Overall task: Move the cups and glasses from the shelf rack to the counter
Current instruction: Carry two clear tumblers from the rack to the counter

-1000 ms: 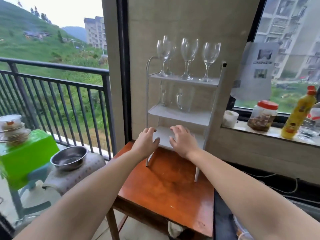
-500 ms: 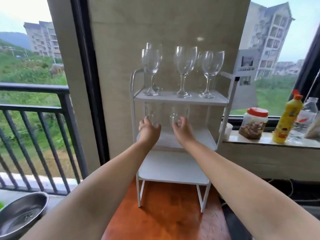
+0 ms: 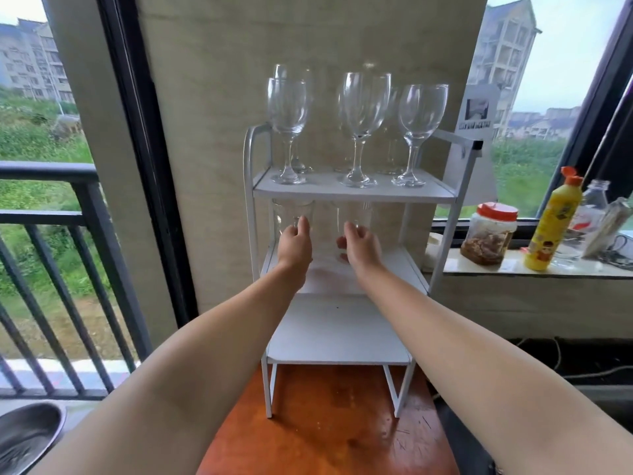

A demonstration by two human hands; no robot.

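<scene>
**Balcony, windowsill and table surroundings**

A red-brown wooden table fills the lower centre. At lower left sits a steel bowl, beside a dark balcony railing. On the right windowsill stand a red-lidded jar, a yellow bottle with an orange cap, and a clear bottle. Apartment buildings and green slopes lie outside.

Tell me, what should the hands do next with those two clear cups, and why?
Probably close the fingers fully and lift both cups straight out toward the person. The left hand is at the left cup and the right hand at the right cup on the rack's middle shelf. The top shelf sits close above, so keep the lift low.
</scene>
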